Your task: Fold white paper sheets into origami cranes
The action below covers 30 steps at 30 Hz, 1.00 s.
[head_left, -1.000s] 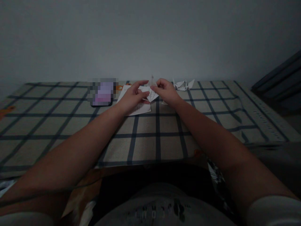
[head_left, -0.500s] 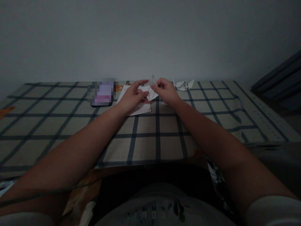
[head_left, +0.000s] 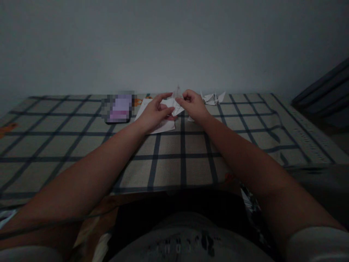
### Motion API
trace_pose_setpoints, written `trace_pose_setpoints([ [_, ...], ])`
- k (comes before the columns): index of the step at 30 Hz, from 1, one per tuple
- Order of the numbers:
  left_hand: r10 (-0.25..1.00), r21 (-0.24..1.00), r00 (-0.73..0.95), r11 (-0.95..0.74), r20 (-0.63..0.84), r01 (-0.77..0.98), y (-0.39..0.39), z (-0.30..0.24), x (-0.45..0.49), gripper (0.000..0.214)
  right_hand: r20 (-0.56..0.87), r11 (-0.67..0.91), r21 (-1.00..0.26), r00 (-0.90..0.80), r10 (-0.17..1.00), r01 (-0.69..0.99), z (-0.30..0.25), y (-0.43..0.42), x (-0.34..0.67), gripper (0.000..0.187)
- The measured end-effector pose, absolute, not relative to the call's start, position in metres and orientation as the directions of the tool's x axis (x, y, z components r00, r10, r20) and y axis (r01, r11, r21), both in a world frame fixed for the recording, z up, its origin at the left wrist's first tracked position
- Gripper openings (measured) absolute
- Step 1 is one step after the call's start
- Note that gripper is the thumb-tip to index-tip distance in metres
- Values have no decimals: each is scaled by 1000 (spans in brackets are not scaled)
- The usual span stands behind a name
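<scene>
Between my two hands, above the table, is a folded piece of white paper [head_left: 178, 107] with a point standing up at its top. My left hand [head_left: 154, 113] grips its left side between thumb and fingers. On the right, my right hand [head_left: 194, 104] pinches the paper with thumb and forefinger, its other fingers curled. White sheets of paper [head_left: 165, 126] lie under my left hand, partly covered by it. Just beyond my right hand stand folded paper cranes [head_left: 214, 98], their left side close to my knuckles.
A phone [head_left: 120, 109] with a lit, blurred screen lies left of the sheets. A checked cloth [head_left: 169, 169] covers the table, which meets a plain wall [head_left: 174, 43] at the back. A dark slatted object [head_left: 324, 94] stands at the far right.
My left thumb and the folded paper have shifted very slightly to the right. Both hands keep their hold, and the phone and cranes stay in place.
</scene>
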State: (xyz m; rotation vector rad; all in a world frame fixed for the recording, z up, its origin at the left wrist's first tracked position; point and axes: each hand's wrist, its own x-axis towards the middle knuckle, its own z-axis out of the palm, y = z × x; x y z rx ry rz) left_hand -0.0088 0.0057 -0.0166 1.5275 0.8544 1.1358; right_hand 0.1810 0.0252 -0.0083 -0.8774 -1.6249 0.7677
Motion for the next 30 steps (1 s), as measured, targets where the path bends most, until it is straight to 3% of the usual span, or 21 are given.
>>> trace_pose_setpoints([
  [7,931,974,289,-227,224,-26,3,-13,-8,76,512,528,-835,-134,849,158,-9,27,182,37],
  [13,911,987,384,-127,154,-96,-5,-6,-7,83,521,536,-832,-129,843,145,-14,33,185,40],
  [30,891,981,419,-115,172,-157,0,-12,-10,88,515,528,-842,-122,848,114,-16,34,183,50],
])
